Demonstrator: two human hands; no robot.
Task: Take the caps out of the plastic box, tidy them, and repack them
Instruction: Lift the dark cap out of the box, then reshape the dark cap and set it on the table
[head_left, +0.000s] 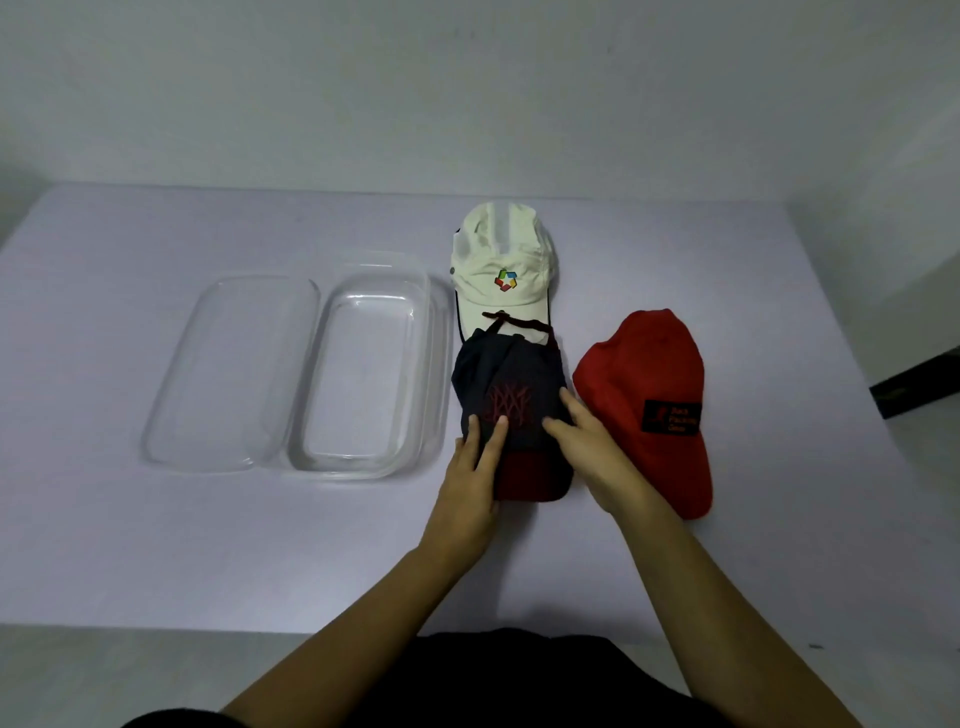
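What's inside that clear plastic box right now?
Nothing: the box is see-through and only the table shows through its bottom. Its lid lies beside it. All three caps are out: white cap, dark cap, red cap.

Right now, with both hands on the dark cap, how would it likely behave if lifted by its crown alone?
The dark cap would probably sag: its crown already lies creased and flattened under the left hand and right hand. The red brim looks stiffer, so it may hang down and tip the cap. The loose cord at the back could trail onto the white cap.
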